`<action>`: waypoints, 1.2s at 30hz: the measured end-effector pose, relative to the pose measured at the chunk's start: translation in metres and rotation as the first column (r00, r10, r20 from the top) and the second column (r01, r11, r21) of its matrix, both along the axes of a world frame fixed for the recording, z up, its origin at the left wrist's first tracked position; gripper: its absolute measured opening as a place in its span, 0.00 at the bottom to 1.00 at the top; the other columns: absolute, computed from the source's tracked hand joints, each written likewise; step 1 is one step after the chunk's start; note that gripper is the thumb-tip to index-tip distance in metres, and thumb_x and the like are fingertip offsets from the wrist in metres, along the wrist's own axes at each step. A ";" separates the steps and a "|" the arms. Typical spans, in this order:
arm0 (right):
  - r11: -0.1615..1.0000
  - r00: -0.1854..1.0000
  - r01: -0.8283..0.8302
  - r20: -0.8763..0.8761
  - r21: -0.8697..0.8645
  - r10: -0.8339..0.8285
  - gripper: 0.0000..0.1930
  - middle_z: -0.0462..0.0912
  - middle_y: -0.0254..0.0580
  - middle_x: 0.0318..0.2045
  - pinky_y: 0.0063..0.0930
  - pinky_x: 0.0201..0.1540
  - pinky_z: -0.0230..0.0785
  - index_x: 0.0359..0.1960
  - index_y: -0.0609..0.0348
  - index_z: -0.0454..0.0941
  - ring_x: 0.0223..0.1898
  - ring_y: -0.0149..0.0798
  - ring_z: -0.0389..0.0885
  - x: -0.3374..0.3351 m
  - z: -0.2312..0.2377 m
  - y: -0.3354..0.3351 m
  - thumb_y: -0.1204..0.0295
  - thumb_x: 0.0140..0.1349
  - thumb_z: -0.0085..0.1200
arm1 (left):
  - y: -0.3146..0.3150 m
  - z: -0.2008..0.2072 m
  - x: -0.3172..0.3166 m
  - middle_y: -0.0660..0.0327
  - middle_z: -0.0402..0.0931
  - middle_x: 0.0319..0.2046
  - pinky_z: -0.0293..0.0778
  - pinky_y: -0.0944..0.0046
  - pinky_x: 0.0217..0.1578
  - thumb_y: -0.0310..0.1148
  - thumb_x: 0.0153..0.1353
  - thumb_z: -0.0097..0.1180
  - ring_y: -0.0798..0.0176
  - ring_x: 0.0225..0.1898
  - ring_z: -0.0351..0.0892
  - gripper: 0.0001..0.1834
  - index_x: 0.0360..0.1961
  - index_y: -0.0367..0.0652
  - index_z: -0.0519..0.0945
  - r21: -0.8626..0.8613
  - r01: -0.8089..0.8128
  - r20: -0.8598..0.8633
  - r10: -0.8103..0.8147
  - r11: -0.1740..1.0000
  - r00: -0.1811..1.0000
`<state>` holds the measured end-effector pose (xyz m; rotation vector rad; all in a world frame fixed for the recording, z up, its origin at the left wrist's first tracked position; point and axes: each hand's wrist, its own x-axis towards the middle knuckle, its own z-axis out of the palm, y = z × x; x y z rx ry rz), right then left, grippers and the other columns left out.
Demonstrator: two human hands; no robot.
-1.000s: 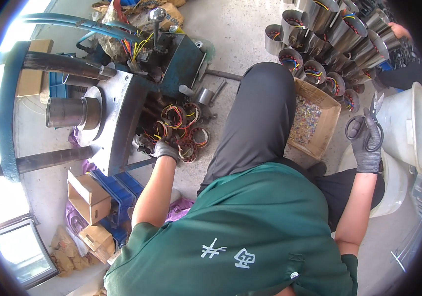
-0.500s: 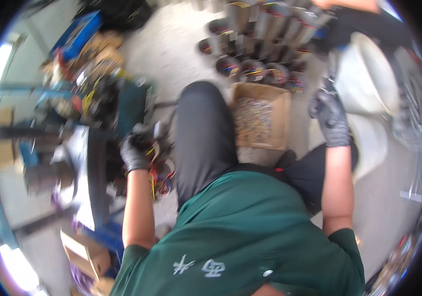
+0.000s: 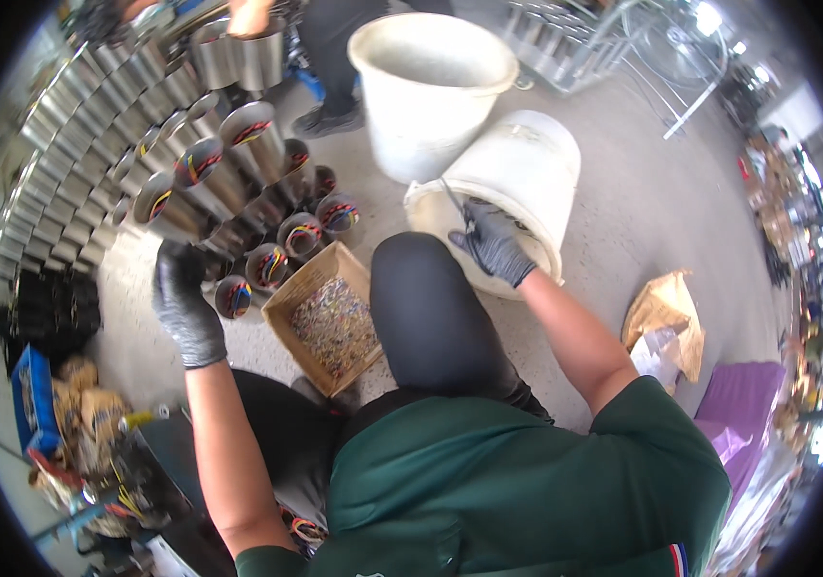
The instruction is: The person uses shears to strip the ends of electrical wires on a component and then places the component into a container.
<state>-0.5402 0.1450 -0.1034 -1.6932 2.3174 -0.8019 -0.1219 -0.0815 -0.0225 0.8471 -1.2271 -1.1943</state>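
Note:
My left hand (image 3: 187,306), in a grey and black glove, is closed beside the metal cylinders; what it holds, if anything, is hidden. Just beyond its fingers stands a metal cylinder (image 3: 169,207) with coloured wires inside. At the mouth of a white plastic bucket (image 3: 536,159) lying on its side is my gloved right hand (image 3: 493,242). Its fingers are closed around a thin grey metal tool (image 3: 451,192), which points up and away; its exact kind does not show. Between the cylinders and my knee sits a cardboard box (image 3: 281,322) holding many small coloured scraps.
A second white bucket (image 3: 430,96) stands upright behind the tipped one. Another person's dark shoe (image 3: 329,120) is near it. Stacked metal cylinders (image 3: 75,163) line the far left. At right lie a brown paper bag (image 3: 673,317) and a purple sheet (image 3: 743,413).
My view has swung right, away from the bench at left. My left hand has left the wire bundles there and is now beside the cylinders. My right hand has reached the tipped bucket's mouth.

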 end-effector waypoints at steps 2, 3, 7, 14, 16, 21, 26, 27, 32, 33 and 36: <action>0.941 0.892 0.199 0.347 0.272 -0.289 0.34 0.82 0.54 0.32 0.40 0.38 0.75 0.55 0.65 0.70 0.34 0.49 0.83 -0.014 -0.066 0.033 0.47 0.60 0.61 | 0.006 -0.026 -0.032 0.62 0.78 0.35 0.75 0.66 0.42 0.41 0.70 0.51 0.68 0.36 0.77 0.16 0.42 0.38 0.81 0.194 -0.117 -0.034 0.126 0.974 0.991; 0.886 0.809 0.224 0.430 0.406 -0.402 0.34 0.80 0.52 0.29 0.39 0.34 0.75 0.55 0.64 0.70 0.30 0.47 0.83 -0.013 -0.082 0.041 0.46 0.60 0.60 | -0.003 -0.055 -0.016 0.63 0.78 0.35 0.75 0.66 0.41 0.39 0.69 0.52 0.69 0.36 0.76 0.14 0.40 0.38 0.81 0.170 -0.018 0.122 -0.003 0.985 0.993; 0.683 0.349 0.352 0.587 0.640 -0.730 0.31 0.80 0.47 0.28 0.38 0.26 0.74 0.59 0.56 0.70 0.23 0.46 0.81 -0.012 -0.156 0.067 0.49 0.63 0.58 | 0.013 -0.061 -0.016 0.64 0.79 0.34 0.74 0.68 0.40 0.36 0.67 0.53 0.70 0.35 0.75 0.11 0.39 0.39 0.81 0.155 0.094 0.363 -0.145 0.983 0.921; 0.479 -0.339 0.750 0.887 0.456 -0.314 0.11 0.81 0.45 0.28 0.44 0.24 0.69 0.43 0.53 0.74 0.25 0.47 0.80 -0.123 -0.255 0.047 0.62 0.65 0.51 | 0.021 -0.049 -0.061 0.65 0.77 0.32 0.70 0.69 0.41 0.36 0.69 0.52 0.72 0.34 0.72 0.11 0.39 0.39 0.79 0.320 0.135 0.190 -0.203 0.938 0.961; 0.352 -0.235 0.876 0.930 0.329 -0.283 0.06 0.81 0.47 0.26 0.39 0.21 0.66 0.35 0.51 0.74 0.25 0.44 0.79 -0.140 -0.242 0.026 0.68 0.67 0.45 | 0.020 -0.053 -0.060 0.65 0.76 0.31 0.70 0.68 0.40 0.36 0.69 0.53 0.72 0.34 0.72 0.10 0.38 0.39 0.78 0.243 0.154 0.302 -0.225 0.958 0.926; 0.012 -0.287 0.957 0.953 0.290 -0.094 0.11 0.74 0.43 0.12 0.27 0.12 0.54 0.25 0.57 0.73 0.09 0.36 0.66 -0.141 -0.208 -0.032 0.69 0.67 0.44 | 0.022 -0.058 -0.044 0.66 0.74 0.32 0.69 0.69 0.39 0.34 0.69 0.53 0.72 0.34 0.70 0.09 0.38 0.38 0.77 0.221 0.143 0.434 -0.229 0.965 0.871; -0.083 -0.284 0.957 0.955 0.277 -0.083 0.12 0.74 0.43 0.12 0.27 0.12 0.54 0.25 0.56 0.72 0.09 0.36 0.65 -0.162 -0.207 -0.059 0.69 0.67 0.44 | 0.022 -0.071 -0.041 0.62 0.73 0.42 0.70 0.69 0.41 0.33 0.68 0.53 0.73 0.35 0.71 0.09 0.38 0.37 0.77 0.256 0.116 0.392 -0.213 0.960 0.895; -0.094 -0.282 0.957 0.956 0.275 -0.081 0.12 0.74 0.43 0.12 0.27 0.12 0.54 0.25 0.56 0.72 0.09 0.36 0.65 -0.165 -0.209 -0.063 0.69 0.67 0.44 | 0.020 -0.075 -0.038 0.64 0.76 0.38 0.70 0.70 0.39 0.35 0.68 0.54 0.73 0.35 0.73 0.11 0.43 0.39 0.79 0.224 0.131 0.415 -0.216 0.966 0.884; -0.108 -0.259 0.963 0.962 0.249 -0.092 0.12 0.73 0.42 0.12 0.27 0.12 0.54 0.25 0.56 0.72 0.09 0.35 0.65 -0.169 -0.217 -0.064 0.68 0.67 0.44 | 0.020 -0.071 -0.035 0.68 0.79 0.33 0.68 0.73 0.36 0.39 0.67 0.55 0.75 0.34 0.73 0.19 0.54 0.39 0.79 0.243 0.144 0.494 -0.249 0.959 0.833; -0.100 -0.249 0.966 0.964 0.239 -0.098 0.12 0.73 0.42 0.12 0.27 0.12 0.54 0.25 0.56 0.72 0.09 0.35 0.65 -0.170 -0.217 -0.062 0.68 0.67 0.44 | 0.019 -0.068 -0.033 0.67 0.78 0.32 0.68 0.72 0.36 0.40 0.67 0.56 0.75 0.33 0.72 0.20 0.55 0.39 0.79 0.261 0.148 0.526 -0.269 0.954 0.807; -0.041 -0.216 0.976 0.970 0.212 -0.112 0.12 0.73 0.41 0.12 0.28 0.11 0.55 0.25 0.56 0.72 0.08 0.35 0.64 -0.162 -0.221 -0.051 0.68 0.67 0.44 | 0.021 -0.066 -0.029 0.67 0.77 0.30 0.67 0.71 0.36 0.40 0.66 0.56 0.74 0.32 0.71 0.20 0.54 0.39 0.79 0.264 0.142 0.515 -0.264 0.954 0.815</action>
